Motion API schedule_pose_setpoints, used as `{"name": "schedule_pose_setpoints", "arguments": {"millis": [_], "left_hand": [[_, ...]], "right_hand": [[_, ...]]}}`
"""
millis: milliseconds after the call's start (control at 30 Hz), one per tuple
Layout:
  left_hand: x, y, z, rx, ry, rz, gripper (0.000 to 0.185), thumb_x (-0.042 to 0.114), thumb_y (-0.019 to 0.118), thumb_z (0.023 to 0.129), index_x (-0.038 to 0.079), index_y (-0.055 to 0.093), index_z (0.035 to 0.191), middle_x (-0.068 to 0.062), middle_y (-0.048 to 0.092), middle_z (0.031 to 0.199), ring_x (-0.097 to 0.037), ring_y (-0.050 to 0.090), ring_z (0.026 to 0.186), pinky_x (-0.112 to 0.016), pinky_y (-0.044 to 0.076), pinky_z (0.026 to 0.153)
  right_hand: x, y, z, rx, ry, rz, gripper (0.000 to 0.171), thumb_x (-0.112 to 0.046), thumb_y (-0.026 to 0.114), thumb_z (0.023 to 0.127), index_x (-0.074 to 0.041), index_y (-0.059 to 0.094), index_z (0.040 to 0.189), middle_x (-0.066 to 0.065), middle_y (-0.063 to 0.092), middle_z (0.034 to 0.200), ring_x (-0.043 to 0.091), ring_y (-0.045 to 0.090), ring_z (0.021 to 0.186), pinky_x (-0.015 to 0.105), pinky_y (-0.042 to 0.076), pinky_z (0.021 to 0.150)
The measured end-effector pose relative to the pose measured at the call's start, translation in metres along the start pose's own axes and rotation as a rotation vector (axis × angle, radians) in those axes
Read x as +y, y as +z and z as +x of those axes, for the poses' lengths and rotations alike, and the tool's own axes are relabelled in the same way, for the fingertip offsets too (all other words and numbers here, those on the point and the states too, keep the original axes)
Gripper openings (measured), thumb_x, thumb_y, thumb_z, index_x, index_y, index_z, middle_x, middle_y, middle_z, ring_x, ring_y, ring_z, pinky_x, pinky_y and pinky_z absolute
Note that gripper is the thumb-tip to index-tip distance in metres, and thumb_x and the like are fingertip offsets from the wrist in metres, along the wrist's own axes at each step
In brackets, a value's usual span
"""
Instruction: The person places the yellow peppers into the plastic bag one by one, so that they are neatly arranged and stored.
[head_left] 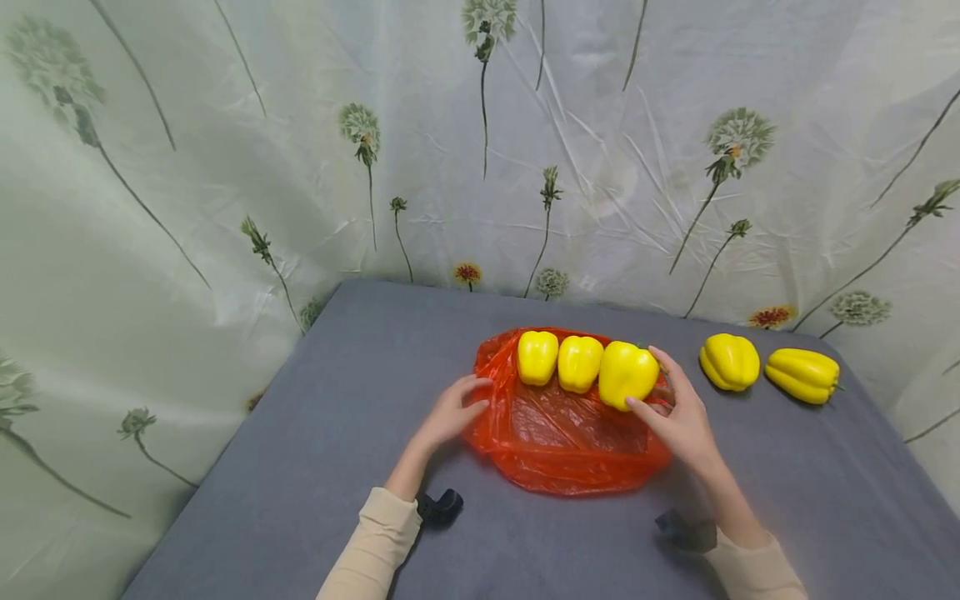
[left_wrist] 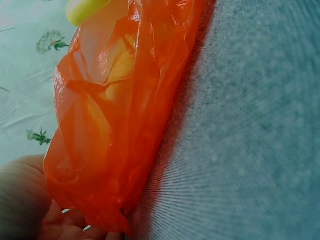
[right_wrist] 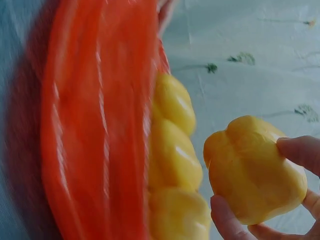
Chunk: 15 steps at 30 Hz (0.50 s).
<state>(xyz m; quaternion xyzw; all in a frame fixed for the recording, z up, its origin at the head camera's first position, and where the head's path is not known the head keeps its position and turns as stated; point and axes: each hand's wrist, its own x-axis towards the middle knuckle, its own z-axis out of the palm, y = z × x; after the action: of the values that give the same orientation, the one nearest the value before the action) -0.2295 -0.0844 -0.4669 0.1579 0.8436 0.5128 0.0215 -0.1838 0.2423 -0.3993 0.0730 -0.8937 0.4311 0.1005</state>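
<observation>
A red plastic bag (head_left: pixel 577 475) lies with its mouth spread on the grey table. Two yellow bell peppers, one (head_left: pixel 537 358) at the left and another (head_left: pixel 580 364) beside it, sit along its far side in the head view. The right wrist view shows a third pepper (right_wrist: pixel 180 215) in that row. My right hand (head_left: pixel 682 417) grips a further yellow bell pepper (right_wrist: pixel 255 170) between thumb and fingers, over the bag's right end. At the bag's left edge, my left hand (head_left: pixel 453 410) holds the plastic, its fingers (left_wrist: pixel 65 227) partly hidden behind it.
To the right of the bag, two more yellow bell peppers, one upright (head_left: pixel 730 362) and one on its side (head_left: pixel 804 375), rest on the grey tabletop (head_left: pixel 337 433). A pale curtain (head_left: pixel 600 167) with dandelion prints hangs behind the table. Black camera mounts (head_left: pixel 442 508) show at both wrists.
</observation>
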Motion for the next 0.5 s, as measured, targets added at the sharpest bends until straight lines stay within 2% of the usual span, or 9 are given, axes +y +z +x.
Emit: {"name": "schedule_pose_setpoints", "arguments": {"millis": [100,233,500], "left_hand": [[0.000,0.001,0.000,0.001,-0.018,0.006,0.037,0.011,0.056,0.090,0.004,0.057,0.126,-0.023,0.046,0.140,-0.040,0.040,0.132,-0.057,0.032,0.110],[0.001,0.001,-0.001,0.003,-0.058,0.000,0.037,0.011,0.056,0.090,0.006,0.057,0.127,-0.022,0.045,0.142,-0.040,0.039,0.134,-0.057,0.031,0.110],[0.001,0.002,0.001,0.020,-0.060,-0.026,0.037,0.011,0.056,0.090,0.005,0.057,0.126,-0.022,0.045,0.141,-0.040,0.038,0.134,-0.057,0.030,0.111]], "right_hand": [[-0.002,0.009,-0.001,-0.054,0.014,0.030,0.075,-0.019,0.067,0.086,-0.019,0.024,0.148,0.019,0.038,0.140,0.037,0.059,0.104,0.036,0.058,0.080],[-0.003,0.021,-0.003,-0.117,0.034,0.072,0.075,-0.021,0.068,0.086,-0.020,0.025,0.147,0.019,0.038,0.140,0.035,0.061,0.103,0.032,0.058,0.080],[-0.009,0.041,-0.004,-0.241,0.091,0.115,0.075,-0.029,0.069,0.084,-0.026,0.025,0.146,0.017,0.038,0.142,0.031,0.061,0.105,0.030,0.058,0.078]]}}
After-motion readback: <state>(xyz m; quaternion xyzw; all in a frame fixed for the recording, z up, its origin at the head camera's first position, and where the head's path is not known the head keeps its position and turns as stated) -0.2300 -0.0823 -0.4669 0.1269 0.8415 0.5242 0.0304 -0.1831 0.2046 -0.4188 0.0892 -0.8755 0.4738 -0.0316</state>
